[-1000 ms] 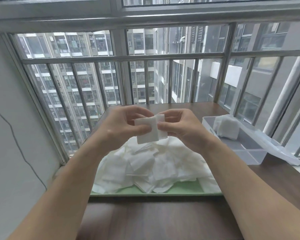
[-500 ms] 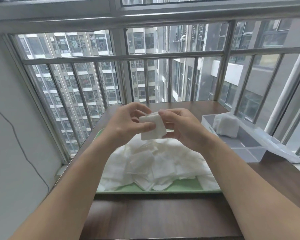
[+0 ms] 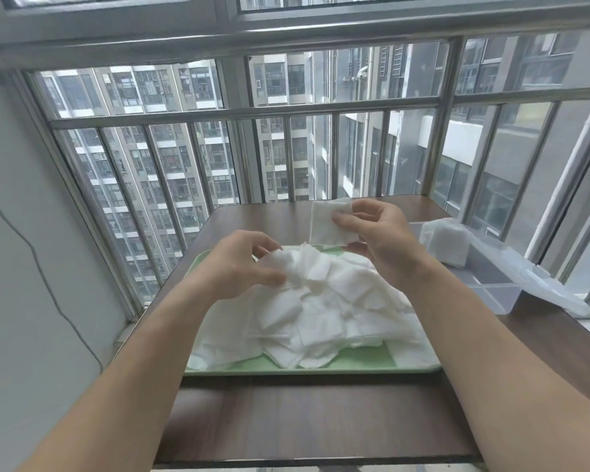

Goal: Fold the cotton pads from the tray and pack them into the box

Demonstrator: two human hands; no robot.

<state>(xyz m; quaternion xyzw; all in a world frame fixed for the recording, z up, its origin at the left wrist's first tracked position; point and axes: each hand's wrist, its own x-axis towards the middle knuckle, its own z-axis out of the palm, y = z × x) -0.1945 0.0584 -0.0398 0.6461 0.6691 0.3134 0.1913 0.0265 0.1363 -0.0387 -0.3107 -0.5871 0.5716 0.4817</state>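
Since the loose cotton pads (image 3: 321, 308) lie heaped on the green tray (image 3: 321, 368), the left hand (image 3: 242, 264) sits at the tray's far-left corner, thumb resting on the heap's top and fingers (image 3: 269, 245) curled narrowly above it, probably to lift the next pad; whether they already nip one I cannot tell. Above the tray's far edge, the right hand (image 3: 378, 240) pinches a folded pad (image 3: 327, 221) between thumb and fingertips and holds it upright, clear of the heap. I judge it is bound for the clear box (image 3: 491, 284), which stands open on the worktop (image 3: 304, 420) just right of the tray. Its far end already holds a stack of folded pads (image 3: 448, 241), so the near end is free for more.
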